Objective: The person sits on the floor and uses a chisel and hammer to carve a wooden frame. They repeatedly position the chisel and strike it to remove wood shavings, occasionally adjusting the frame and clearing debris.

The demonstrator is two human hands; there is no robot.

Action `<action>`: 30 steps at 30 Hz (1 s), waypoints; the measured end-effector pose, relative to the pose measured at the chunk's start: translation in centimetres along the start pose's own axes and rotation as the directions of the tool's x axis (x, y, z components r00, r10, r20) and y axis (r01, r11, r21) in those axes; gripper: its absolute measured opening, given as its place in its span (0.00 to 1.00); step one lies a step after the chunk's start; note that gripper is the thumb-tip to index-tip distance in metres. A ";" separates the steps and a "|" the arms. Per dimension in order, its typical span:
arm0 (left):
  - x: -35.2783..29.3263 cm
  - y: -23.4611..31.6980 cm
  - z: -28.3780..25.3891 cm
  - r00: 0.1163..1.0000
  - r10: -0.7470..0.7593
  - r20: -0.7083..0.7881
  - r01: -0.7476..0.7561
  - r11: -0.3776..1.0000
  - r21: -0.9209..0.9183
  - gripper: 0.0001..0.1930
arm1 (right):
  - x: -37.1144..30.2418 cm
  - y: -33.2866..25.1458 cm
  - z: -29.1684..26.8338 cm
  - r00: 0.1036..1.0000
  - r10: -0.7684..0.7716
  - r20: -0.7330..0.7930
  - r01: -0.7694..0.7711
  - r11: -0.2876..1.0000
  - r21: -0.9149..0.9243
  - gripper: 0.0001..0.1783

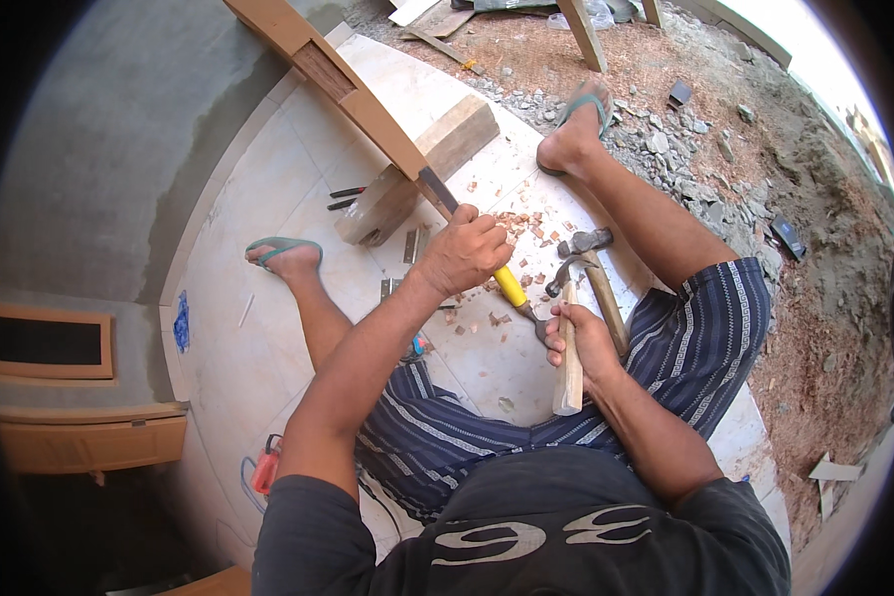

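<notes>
My left hand [464, 250] is wrapped round a chisel with a yellow handle [509, 286]. Its dark flat blade [437, 189] lies against the end of a long brown wooden frame piece [368, 114], which has a slot cut in it. In my right hand [584, 343] is a claw hammer, gripped by its pale wooden handle [568, 382]; the curved metal head [567, 275] is above my fingers. A piece of dark metal shows between the yellow handle and my right fingers; I cannot tell which tool it belongs to. The frame piece rests across a thick wooden block [457, 137].
Another hammer [606, 298] with a brown handle lies by my right thigh. Wood chips [526, 226] litter the white tiles between my legs. Black-handled tools [346, 196] and hinges [410, 244] lie near the block. Rubble [656, 144] covers the ground at right; a red tool [266, 469] is left.
</notes>
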State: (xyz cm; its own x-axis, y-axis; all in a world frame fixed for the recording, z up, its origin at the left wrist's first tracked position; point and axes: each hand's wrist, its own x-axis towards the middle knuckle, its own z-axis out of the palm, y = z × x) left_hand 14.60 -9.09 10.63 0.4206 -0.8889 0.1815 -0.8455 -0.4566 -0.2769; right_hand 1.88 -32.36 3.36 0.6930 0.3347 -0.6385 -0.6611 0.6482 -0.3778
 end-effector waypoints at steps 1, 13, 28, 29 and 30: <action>-0.1 0.0 0.3 0.999 0.003 0.040 -0.003 1.000 -0.015 0.03 | -0.1 0.3 0.0 1.000 0.003 0.006 -0.003 1.000 -0.002 0.14; 1.0 0.5 -1.5 0.997 -0.074 0.023 0.075 0.996 -0.042 0.05 | -0.5 0.2 1.0 0.999 0.004 0.036 -0.003 0.999 -0.049 0.10; -1.3 -2.8 -3.8 0.131 -0.960 -0.246 0.810 0.246 -0.532 0.26 | -1.5 -0.8 1.4 0.996 -0.090 0.014 0.091 0.986 -0.136 0.10; -1.2 -3.6 -4.1 0.113 -0.975 -0.192 0.850 0.195 -0.489 0.27 | -1.5 -0.8 1.5 0.996 -0.087 0.024 0.090 0.985 -0.147 0.10; -1.1 -4.0 -4.2 0.115 -0.984 -0.132 0.829 0.169 -0.533 0.27 | -1.6 -0.9 1.5 0.996 -0.085 0.034 0.090 0.984 -0.157 0.10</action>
State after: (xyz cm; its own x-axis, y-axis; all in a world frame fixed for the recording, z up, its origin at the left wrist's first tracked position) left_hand 16.17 -6.12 15.53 0.8372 0.3522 0.4185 0.0307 -0.7942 0.6069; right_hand 1.80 -32.41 5.70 0.7562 0.3015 -0.5807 -0.6333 0.5603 -0.5338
